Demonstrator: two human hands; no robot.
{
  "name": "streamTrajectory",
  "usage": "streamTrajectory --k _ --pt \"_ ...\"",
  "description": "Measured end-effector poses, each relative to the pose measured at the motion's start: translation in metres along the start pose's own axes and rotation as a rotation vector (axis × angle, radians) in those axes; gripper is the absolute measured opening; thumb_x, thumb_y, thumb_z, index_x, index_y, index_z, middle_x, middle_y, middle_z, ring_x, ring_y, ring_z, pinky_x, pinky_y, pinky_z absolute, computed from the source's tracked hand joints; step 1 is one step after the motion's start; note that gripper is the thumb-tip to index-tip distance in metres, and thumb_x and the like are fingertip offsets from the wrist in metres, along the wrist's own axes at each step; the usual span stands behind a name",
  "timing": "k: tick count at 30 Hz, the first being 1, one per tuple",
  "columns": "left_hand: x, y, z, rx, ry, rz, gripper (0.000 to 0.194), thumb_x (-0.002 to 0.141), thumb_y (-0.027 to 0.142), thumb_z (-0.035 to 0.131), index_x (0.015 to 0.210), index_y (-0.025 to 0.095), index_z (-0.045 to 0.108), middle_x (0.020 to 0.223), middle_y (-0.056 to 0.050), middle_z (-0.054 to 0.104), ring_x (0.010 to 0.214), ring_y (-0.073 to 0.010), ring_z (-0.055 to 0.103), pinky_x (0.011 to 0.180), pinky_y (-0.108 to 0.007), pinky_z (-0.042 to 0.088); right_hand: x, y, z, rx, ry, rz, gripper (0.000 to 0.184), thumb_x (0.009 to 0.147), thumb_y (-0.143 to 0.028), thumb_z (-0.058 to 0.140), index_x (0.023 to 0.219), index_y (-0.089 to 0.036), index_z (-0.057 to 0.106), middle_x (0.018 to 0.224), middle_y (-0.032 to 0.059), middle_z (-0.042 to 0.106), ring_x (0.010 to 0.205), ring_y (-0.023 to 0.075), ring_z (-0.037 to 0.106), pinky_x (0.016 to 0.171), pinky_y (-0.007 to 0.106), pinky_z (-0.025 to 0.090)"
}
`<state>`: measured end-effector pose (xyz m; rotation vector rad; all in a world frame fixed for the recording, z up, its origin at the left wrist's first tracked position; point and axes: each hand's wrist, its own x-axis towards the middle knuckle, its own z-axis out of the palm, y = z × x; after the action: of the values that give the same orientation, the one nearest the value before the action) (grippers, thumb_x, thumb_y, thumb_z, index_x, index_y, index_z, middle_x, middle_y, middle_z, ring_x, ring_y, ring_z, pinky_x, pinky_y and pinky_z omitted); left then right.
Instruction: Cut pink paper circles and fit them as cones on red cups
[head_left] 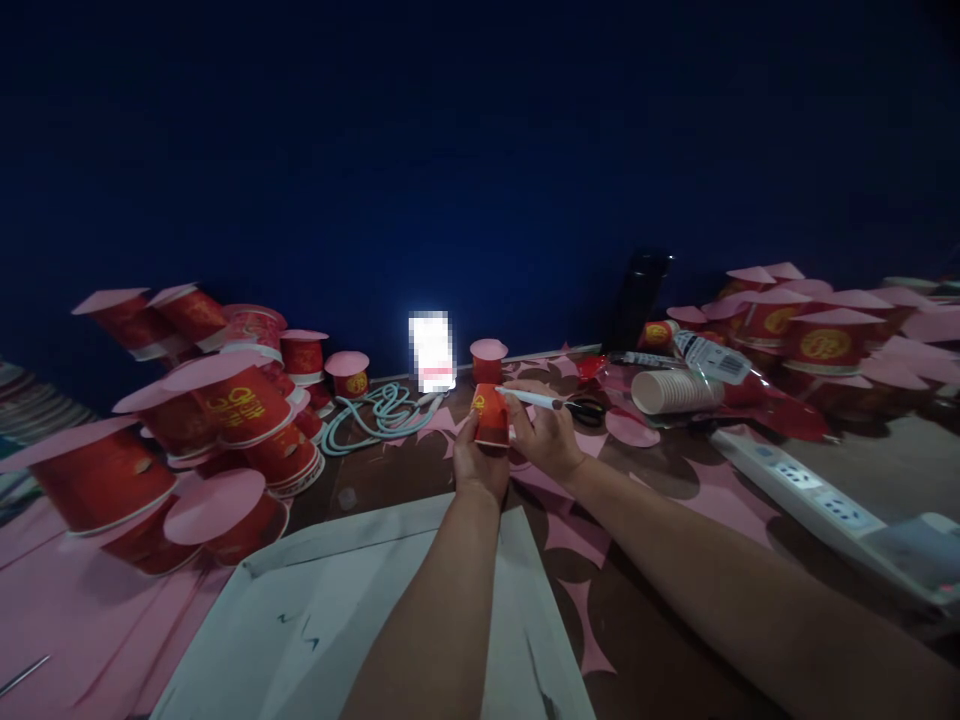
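Near the middle of the view, my left hand [478, 468] is closed around a red paper cup [493, 420] with yellow lettering. My right hand [553, 440] grips a slim white pen [534, 398], its tip at the cup's upper right edge. Whether the tip touches the cup cannot be made out. Just behind them stands another red cup [489, 366] topped by a pink paper disc [489, 348]. Black-handled scissors [589, 411] lie right beside my right hand, partly hidden by it.
Red cups with pink discs are piled at left [244, 405] and right [821, 340]. A white board [337, 610] lies under my forearms. A bright pixelated screen [433, 350], a pale blue cable [375, 420], stacked white cups [667, 392], a power strip [802, 485] and pink paper scraps surround my hands.
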<state>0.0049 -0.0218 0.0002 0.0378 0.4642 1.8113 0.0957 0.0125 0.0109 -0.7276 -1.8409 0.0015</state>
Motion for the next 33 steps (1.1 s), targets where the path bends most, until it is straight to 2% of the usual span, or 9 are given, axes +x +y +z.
streamTrajectory --k 8,17,24,29,33 --pt "0.0010 -0.0007 -0.0007 -0.008 -0.011 0.007 0.016 0.084 0.017 0.052 0.086 0.014 0.068 0.082 -0.005 0.072 0.077 -0.0141 0.068 0.080 -0.025 0.052 -0.0006 0.0007 0.0004 -0.008 -0.001 0.006 0.020 0.093 -0.027 0.047 0.102 -0.020 0.063 0.100 0.0098 0.069 0.097 0.0237 0.064 0.087 0.042 0.052" --pt "-0.0016 0.0008 0.0025 -0.010 -0.019 -0.014 0.019 0.086 0.017 0.049 0.087 0.013 0.068 0.080 -0.006 0.072 0.074 -0.0134 0.068 0.079 -0.025 0.052 0.0012 -0.0028 -0.0002 0.083 -0.007 0.021 0.020 0.094 -0.024 0.046 0.102 -0.020 0.064 0.093 0.0089 0.069 0.094 0.0217 0.065 0.088 0.040 0.052" --pt "-0.0025 0.0019 0.0031 -0.031 0.004 -0.053 0.025 0.088 0.019 0.047 0.098 0.010 0.067 0.077 -0.007 0.071 0.070 -0.0131 0.067 0.077 -0.024 0.051 0.0024 -0.0027 0.0000 0.104 0.006 0.000 0.021 0.094 -0.023 0.047 0.104 -0.021 0.065 0.094 0.0087 0.068 0.093 0.0213 0.065 0.087 0.040 0.052" --pt "-0.0011 0.0028 0.0013 -0.015 -0.024 -0.050 0.026 0.088 0.019 0.046 0.102 0.012 0.067 0.080 -0.006 0.072 0.071 -0.0133 0.067 0.077 -0.025 0.051 0.0017 -0.0026 -0.0005 0.085 -0.002 0.019 0.023 0.095 -0.028 0.045 0.106 -0.021 0.064 0.095 0.0092 0.068 0.093 0.0215 0.065 0.086 0.039 0.053" --pt "-0.0004 0.0032 0.0009 -0.016 0.004 -0.064 0.027 0.088 0.019 0.047 0.103 0.012 0.067 0.082 -0.007 0.072 0.073 -0.0142 0.068 0.077 -0.025 0.051 0.0014 -0.0030 -0.0009 0.058 0.001 0.041 0.025 0.095 -0.032 0.043 0.107 -0.021 0.063 0.096 0.0097 0.069 0.093 0.0224 0.065 0.084 0.040 0.053"
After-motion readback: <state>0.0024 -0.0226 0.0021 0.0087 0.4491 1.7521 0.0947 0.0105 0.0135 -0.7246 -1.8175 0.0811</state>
